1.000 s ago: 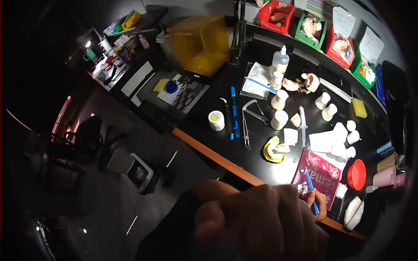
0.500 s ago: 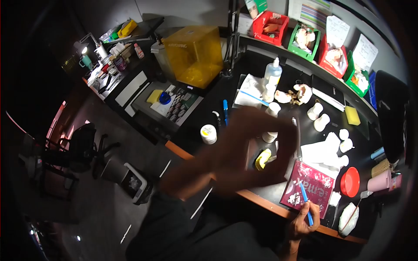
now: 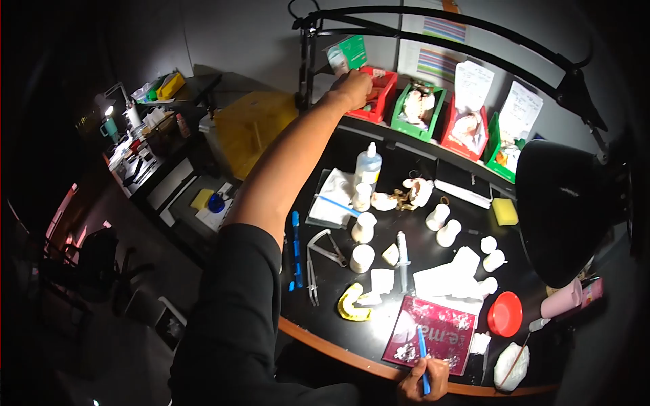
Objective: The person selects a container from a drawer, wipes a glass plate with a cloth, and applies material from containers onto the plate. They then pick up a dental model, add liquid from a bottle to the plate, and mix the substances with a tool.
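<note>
My left hand (image 3: 353, 89) is stretched out to the shelf, at the left side of a red bin (image 3: 380, 95) and just below a green and white packet (image 3: 348, 53). Its fingers are bent, and what they hold, if anything, is too small to make out. At the front edge of the desk, my right hand (image 3: 426, 379) grips a blue-handled tool (image 3: 422, 344). The tool's tip is over a dark red pad (image 3: 440, 331) with white powder and crumbs on it. A yellow dental model (image 3: 353, 303) lies left of the pad.
White jars (image 3: 362, 258), a syringe (image 3: 403, 260), calipers (image 3: 327, 249) and a clear bottle (image 3: 367, 166) stand or lie behind the pad. A red bowl (image 3: 505, 314) is to its right. A black lamp (image 3: 565, 213) hangs at the right.
My left arm has swung from in front of the camera out to the shelf bins. My right hand keeps the blue-handled tool over the pad. The view has shifted, and more of the lamp shows.
</note>
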Motion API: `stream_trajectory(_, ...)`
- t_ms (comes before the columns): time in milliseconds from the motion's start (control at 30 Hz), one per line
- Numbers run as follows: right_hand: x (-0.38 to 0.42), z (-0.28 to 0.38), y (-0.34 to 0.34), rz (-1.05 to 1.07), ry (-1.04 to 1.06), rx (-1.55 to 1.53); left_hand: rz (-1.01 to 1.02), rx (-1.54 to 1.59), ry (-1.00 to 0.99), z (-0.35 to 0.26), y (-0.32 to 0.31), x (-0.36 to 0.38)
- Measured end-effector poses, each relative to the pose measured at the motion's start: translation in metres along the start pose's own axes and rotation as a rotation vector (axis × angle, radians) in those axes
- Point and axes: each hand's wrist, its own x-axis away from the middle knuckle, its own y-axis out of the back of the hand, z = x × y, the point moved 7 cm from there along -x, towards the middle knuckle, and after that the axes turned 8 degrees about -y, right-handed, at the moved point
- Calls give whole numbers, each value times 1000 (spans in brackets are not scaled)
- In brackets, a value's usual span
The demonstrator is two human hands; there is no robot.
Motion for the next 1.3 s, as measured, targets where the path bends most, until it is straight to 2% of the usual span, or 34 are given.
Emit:
stream_trajectory(67,18,-13,2,38,127,163,21,-95,-10,5,-7,-11)
stream_trajectory(167,6,-14,3,31,66,87,72,-113,64,13,-18,-23)
stream_trajectory(267,2,-8,4,48,-4,-14,172,-184,-56,22,-44,-36)
stream_trajectory(300,5,-9,3,44,16,14,259,-253,30,1,-17,-21)
stream_trajectory(400,0,-4,4,101,53,25,293,-345,-19,-10,-14,-13)
stream_trajectory(467,5,2,-3,-111,-81,62,278,-370,-13,-10,-18,-14)
stream_trajectory(533,1,10,-4,-126,-33,142,245,-346,36,-13,-15,-12)
stream_trajectory(600,-11,16,-1,56,208,253,246,-327,35,-10,-18,-12)
stream_trajectory(733,-11,21,-2,82,294,347,235,-332,-8,-10,-20,-11)
stream_trajectory(833,-11,16,1,95,232,258,28,-278,3,2,-21,-13)
stream_trajectory(900,-2,4,1,52,139,176,-3,-245,6,9,-22,-15)
stream_trajectory(1133,2,-4,2,18,100,54,-145,-127,44,21,-19,-22)
stream_trajectory(1200,0,-3,2,49,87,53,-209,-108,-19,26,-18,-22)
stream_trajectory(1300,-2,6,2,29,187,132,-293,-8,-87,34,-15,-17)
